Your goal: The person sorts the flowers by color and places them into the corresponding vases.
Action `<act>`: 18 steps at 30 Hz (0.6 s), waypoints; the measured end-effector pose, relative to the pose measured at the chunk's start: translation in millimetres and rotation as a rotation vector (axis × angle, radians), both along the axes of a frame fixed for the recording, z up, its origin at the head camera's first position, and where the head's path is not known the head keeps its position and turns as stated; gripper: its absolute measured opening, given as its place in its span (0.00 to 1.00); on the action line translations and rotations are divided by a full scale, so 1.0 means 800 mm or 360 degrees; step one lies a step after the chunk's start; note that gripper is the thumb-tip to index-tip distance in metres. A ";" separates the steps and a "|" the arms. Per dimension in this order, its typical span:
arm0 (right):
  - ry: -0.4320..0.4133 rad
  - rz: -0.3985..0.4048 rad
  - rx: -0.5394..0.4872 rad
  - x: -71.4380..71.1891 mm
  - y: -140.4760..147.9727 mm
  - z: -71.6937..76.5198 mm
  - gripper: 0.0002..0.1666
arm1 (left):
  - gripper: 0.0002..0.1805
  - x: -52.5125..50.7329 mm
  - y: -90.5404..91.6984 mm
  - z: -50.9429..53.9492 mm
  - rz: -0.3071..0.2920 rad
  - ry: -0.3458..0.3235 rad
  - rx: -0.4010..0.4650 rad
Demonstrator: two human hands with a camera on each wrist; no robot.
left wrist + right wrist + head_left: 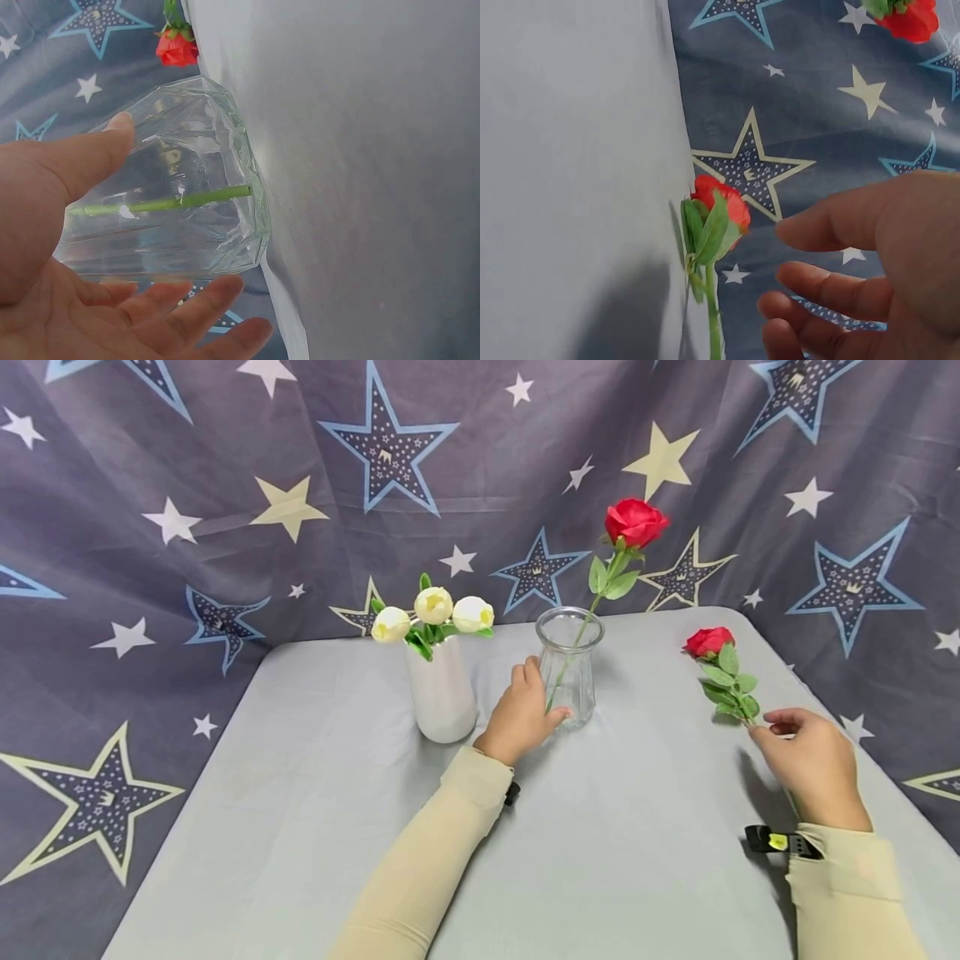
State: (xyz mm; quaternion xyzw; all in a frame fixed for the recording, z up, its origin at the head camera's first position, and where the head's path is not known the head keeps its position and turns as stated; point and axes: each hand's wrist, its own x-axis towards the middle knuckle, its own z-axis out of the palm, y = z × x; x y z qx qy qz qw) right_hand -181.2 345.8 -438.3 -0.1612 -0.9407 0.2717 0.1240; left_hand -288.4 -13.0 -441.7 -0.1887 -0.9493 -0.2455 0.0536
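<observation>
A clear glass vase (570,664) stands on the table with one red rose (636,523) leaning in it; the cut end of its green stem (202,198) shows through the glass. My left hand (525,714) is beside the vase, thumb in front and fingers at the left side; in the left wrist view the fingers are loosely spread. Another red rose (711,643) lies at the right, its leaves (714,229) toward my right hand (813,764). That hand hovers at the stem; the right wrist view shows thumb and fingers apart, nothing between them.
Left of the glass vase stands a white vase (442,693) holding several cream tulips (433,606). A pale cloth covers the table (300,810). Star-patterned fabric (480,468) hangs along its back and sides.
</observation>
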 end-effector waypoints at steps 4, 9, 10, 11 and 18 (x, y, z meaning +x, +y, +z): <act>-0.0060 -0.0023 -0.0010 -0.003 0.007 -0.003 0.30 | 0.56 0.000 -0.001 0.002 0.0002 0.0007 0.0014; -0.0145 -0.0010 -0.0029 -0.004 0.011 -0.007 0.30 | 0.56 0.000 -0.001 0.002 0.0000 0.0000 0.0008; -0.0165 -0.0001 -0.0031 -0.004 0.012 -0.007 0.31 | 0.56 0.000 -0.001 0.001 0.0000 -0.0002 0.0001; -0.0180 0.0007 -0.0034 -0.004 0.012 -0.008 0.31 | 0.56 0.000 -0.001 0.001 0.0002 -0.0006 -0.0001; -0.0226 0.0049 -0.0021 -0.005 0.014 -0.012 0.29 | 0.56 -0.001 0.000 0.002 0.0004 -0.0021 0.0004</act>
